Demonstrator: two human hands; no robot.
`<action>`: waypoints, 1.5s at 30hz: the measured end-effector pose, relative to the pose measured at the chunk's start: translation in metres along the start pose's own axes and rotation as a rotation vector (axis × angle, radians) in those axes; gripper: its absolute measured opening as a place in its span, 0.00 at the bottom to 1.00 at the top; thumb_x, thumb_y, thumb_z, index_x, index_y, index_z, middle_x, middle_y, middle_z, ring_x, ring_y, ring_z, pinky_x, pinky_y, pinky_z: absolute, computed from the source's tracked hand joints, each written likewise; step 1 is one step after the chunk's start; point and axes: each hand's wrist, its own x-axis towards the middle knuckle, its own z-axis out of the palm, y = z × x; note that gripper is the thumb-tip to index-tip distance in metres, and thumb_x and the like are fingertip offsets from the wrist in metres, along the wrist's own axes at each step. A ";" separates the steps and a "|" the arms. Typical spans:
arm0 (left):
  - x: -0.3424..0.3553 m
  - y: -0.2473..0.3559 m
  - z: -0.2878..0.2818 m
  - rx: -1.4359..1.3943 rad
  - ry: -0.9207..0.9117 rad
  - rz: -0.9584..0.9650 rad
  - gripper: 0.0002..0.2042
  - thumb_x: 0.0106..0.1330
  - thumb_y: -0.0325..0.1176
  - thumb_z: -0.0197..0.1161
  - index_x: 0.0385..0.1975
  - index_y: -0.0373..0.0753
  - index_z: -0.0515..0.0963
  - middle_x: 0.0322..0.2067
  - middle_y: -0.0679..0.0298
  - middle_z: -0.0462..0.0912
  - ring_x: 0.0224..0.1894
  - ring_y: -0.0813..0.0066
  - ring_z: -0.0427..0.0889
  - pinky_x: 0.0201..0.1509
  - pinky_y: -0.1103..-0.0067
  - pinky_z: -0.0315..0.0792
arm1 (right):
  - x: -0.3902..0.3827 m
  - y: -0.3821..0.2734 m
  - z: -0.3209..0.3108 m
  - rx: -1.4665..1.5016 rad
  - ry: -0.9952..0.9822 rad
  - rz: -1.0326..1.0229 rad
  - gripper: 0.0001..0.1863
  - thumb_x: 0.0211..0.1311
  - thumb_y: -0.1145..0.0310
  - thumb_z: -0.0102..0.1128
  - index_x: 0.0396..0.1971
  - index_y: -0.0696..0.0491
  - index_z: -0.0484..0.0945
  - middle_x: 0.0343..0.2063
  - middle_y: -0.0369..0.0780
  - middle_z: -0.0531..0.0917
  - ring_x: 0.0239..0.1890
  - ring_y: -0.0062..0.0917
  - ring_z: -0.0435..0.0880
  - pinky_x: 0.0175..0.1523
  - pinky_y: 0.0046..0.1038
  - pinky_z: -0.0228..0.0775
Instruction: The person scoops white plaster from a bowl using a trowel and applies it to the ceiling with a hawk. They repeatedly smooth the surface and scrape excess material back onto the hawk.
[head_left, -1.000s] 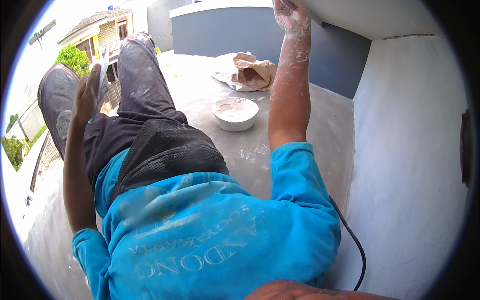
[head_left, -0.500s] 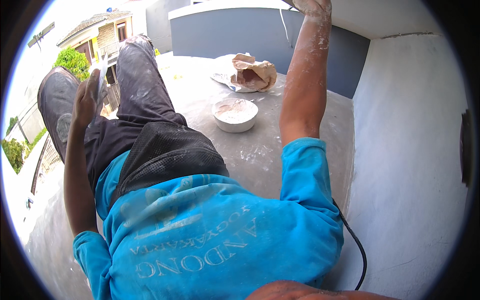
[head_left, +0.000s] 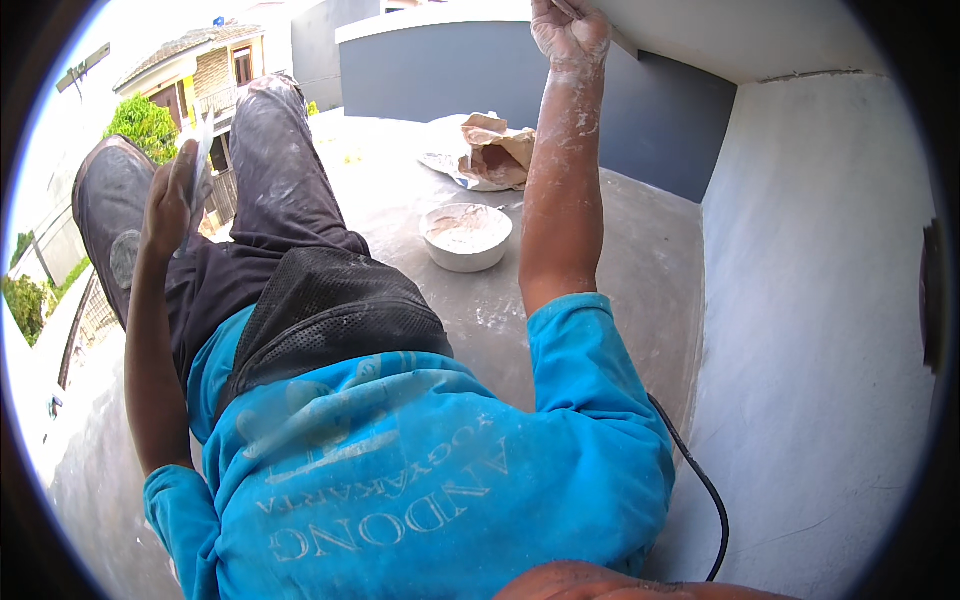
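At the top edge, my right hand (head_left: 572, 36), smeared with white powder, is raised beside the overhang. Its fingers close on a thin handled tool (head_left: 569, 9), whose working end is out of view. Lower on the left, my left hand (head_left: 170, 205) rests by my raised knees. It grips a thin, flat, pale plate (head_left: 203, 140), standing nearly upright and seen almost edge-on. A round white bowl (head_left: 467, 262) of whitish paste (head_left: 466, 235) sits on the grey floor, apart from both hands. Behind the bowl lies an open paper sack (head_left: 478, 160), partly covered by my right forearm.
A pale wall (head_left: 810, 300) rises on the right, and a low grey-blue wall (head_left: 450, 70) stands at the back. The white overhang (head_left: 740, 35) reaches across the upper right. A black cable (head_left: 712, 490) runs by my right shoulder. Houses and greenery show beyond at left.
My right hand and forearm have moved left with the tool, and more of the hand has come into view. The forearm now covers part of the sack. My left hand is nearly unmoved.
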 end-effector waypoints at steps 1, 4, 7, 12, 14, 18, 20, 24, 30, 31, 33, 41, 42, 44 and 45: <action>0.000 -0.002 -0.001 -0.015 0.012 -0.007 0.23 0.76 0.50 0.45 0.44 0.32 0.76 0.24 0.72 0.65 0.25 0.86 0.64 0.39 0.81 0.72 | 0.003 0.000 -0.001 0.047 -0.025 0.016 0.23 0.60 0.83 0.51 0.54 0.79 0.62 0.53 0.61 0.75 0.55 0.47 0.77 0.65 0.40 0.71; -0.001 0.002 0.005 -0.044 0.039 -0.017 0.23 0.76 0.50 0.45 0.44 0.32 0.76 0.25 0.71 0.65 0.27 0.86 0.65 0.40 0.80 0.73 | 0.004 -0.003 -0.003 0.206 -0.040 0.020 0.23 0.60 0.85 0.49 0.54 0.80 0.61 0.55 0.62 0.72 0.56 0.50 0.75 0.69 0.42 0.66; 0.000 0.004 0.008 -0.034 0.043 -0.007 0.23 0.76 0.50 0.46 0.42 0.32 0.76 0.26 0.70 0.65 0.27 0.85 0.65 0.40 0.80 0.73 | -0.004 -0.006 0.006 0.351 -0.029 -0.031 0.23 0.60 0.87 0.47 0.55 0.81 0.60 0.59 0.64 0.67 0.61 0.52 0.70 0.72 0.43 0.60; 0.009 -0.014 -0.021 -0.024 -0.113 -0.060 0.23 0.76 0.50 0.45 0.37 0.33 0.76 0.25 0.70 0.66 0.27 0.84 0.64 0.38 0.83 0.72 | -0.035 -0.047 0.051 0.478 -0.071 0.107 0.24 0.57 0.89 0.43 0.54 0.83 0.58 0.61 0.67 0.62 0.68 0.53 0.59 0.75 0.43 0.54; 0.010 -0.016 -0.016 0.019 -0.074 -0.002 0.23 0.76 0.49 0.45 0.37 0.33 0.77 0.26 0.71 0.66 0.27 0.85 0.65 0.37 0.84 0.71 | -0.033 -0.054 0.021 0.441 -0.092 0.095 0.25 0.55 0.88 0.43 0.54 0.83 0.57 0.60 0.69 0.62 0.67 0.53 0.61 0.75 0.43 0.54; -0.012 0.017 0.018 0.054 0.080 0.020 0.23 0.76 0.49 0.46 0.39 0.32 0.77 0.26 0.71 0.67 0.27 0.86 0.65 0.36 0.84 0.71 | -0.023 -0.044 -0.005 0.212 -0.241 0.107 0.22 0.64 0.79 0.46 0.54 0.79 0.62 0.58 0.65 0.67 0.63 0.51 0.68 0.70 0.45 0.63; -0.008 0.011 0.019 0.002 0.109 0.015 0.20 0.76 0.48 0.47 0.36 0.36 0.75 0.24 0.73 0.67 0.24 0.88 0.64 0.32 0.85 0.67 | -0.010 -0.028 -0.017 0.206 -0.211 0.073 0.22 0.68 0.74 0.48 0.54 0.77 0.64 0.57 0.63 0.70 0.62 0.50 0.69 0.68 0.45 0.67; -0.012 0.017 0.025 -0.062 0.165 0.004 0.20 0.76 0.49 0.45 0.25 0.44 0.71 0.17 0.75 0.63 0.14 0.89 0.58 0.20 0.88 0.57 | 0.012 -0.018 -0.033 0.082 -0.011 0.038 0.22 0.70 0.72 0.47 0.56 0.75 0.64 0.57 0.62 0.71 0.62 0.50 0.70 0.67 0.45 0.69; -0.003 -0.007 0.003 -0.073 0.070 -0.007 0.22 0.76 0.49 0.47 0.45 0.34 0.77 0.24 0.73 0.65 0.25 0.88 0.64 0.36 0.84 0.72 | 0.028 -0.041 -0.043 0.336 0.069 0.155 0.20 0.66 0.81 0.45 0.55 0.78 0.62 0.59 0.63 0.68 0.63 0.50 0.69 0.70 0.45 0.64; -0.001 -0.009 0.001 -0.072 0.051 -0.001 0.22 0.76 0.49 0.47 0.45 0.34 0.77 0.24 0.73 0.64 0.24 0.88 0.63 0.36 0.84 0.72 | 0.021 -0.044 -0.031 0.422 0.241 0.093 0.21 0.63 0.85 0.45 0.55 0.80 0.61 0.60 0.64 0.67 0.64 0.51 0.66 0.72 0.43 0.61; 0.003 -0.007 0.000 -0.032 0.017 -0.017 0.22 0.76 0.49 0.46 0.44 0.35 0.78 0.23 0.74 0.64 0.24 0.88 0.63 0.36 0.84 0.71 | 0.017 -0.063 -0.036 0.386 0.140 0.093 0.22 0.63 0.85 0.45 0.55 0.80 0.60 0.60 0.64 0.66 0.65 0.51 0.65 0.73 0.42 0.59; -0.006 0.010 0.017 0.051 0.020 0.031 0.22 0.77 0.48 0.45 0.30 0.37 0.75 0.23 0.73 0.67 0.23 0.87 0.64 0.29 0.85 0.66 | -0.009 -0.061 -0.035 -0.142 -0.094 -0.023 0.23 0.62 0.82 0.48 0.52 0.84 0.61 0.57 0.67 0.68 0.63 0.54 0.67 0.70 0.41 0.65; -0.006 0.006 0.016 0.080 0.052 0.055 0.22 0.77 0.48 0.44 0.29 0.37 0.75 0.22 0.72 0.66 0.23 0.87 0.63 0.28 0.85 0.64 | -0.001 -0.059 -0.042 -0.187 -0.093 -0.019 0.24 0.63 0.77 0.52 0.52 0.81 0.64 0.56 0.66 0.69 0.62 0.53 0.69 0.69 0.40 0.66; -0.002 -0.005 0.011 0.140 0.098 0.102 0.23 0.77 0.49 0.44 0.27 0.37 0.75 0.21 0.72 0.66 0.22 0.87 0.62 0.26 0.84 0.62 | 0.008 -0.059 -0.056 -0.280 -0.074 -0.021 0.28 0.64 0.66 0.59 0.52 0.77 0.69 0.55 0.63 0.72 0.60 0.51 0.72 0.66 0.39 0.70; -0.003 -0.010 0.005 0.054 0.114 0.095 0.24 0.77 0.48 0.44 0.25 0.37 0.74 0.18 0.72 0.64 0.20 0.86 0.60 0.23 0.83 0.59 | -0.001 -0.052 -0.029 -0.859 0.030 -0.144 0.29 0.61 0.61 0.62 0.51 0.73 0.72 0.53 0.60 0.75 0.58 0.48 0.74 0.64 0.38 0.71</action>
